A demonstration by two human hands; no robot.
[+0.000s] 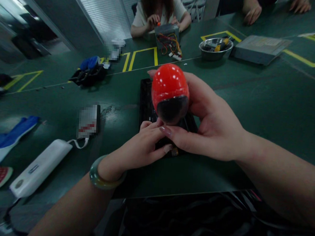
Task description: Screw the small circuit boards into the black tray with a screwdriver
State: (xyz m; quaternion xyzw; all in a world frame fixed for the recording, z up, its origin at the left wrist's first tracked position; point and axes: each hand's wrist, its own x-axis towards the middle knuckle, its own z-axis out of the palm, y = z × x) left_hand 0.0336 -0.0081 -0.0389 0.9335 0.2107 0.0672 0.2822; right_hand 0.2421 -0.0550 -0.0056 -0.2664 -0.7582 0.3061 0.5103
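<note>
A glossy red and black tool handle (171, 82) stands up toward me, seen almost end-on, its lower part hidden. My right hand (212, 124) is closed around it, the thumb across the near side. Beneath it a flat black device (147, 100) lies on the green table, with a small gold-coloured part (174, 152) at its near edge. My left hand (146, 143), with a green bangle on the wrist, is at this device, close under the tool. Its fingers curl in below the right thumb, and whatever is between them is hidden.
On the left lie a white power bank (44, 167) with a cable and a blue-and-white cloth item (15, 136). Farther off are a metal bowl (215, 55) of tools, a grey metal box (261, 49), and a person handling a wired metal unit (166, 29).
</note>
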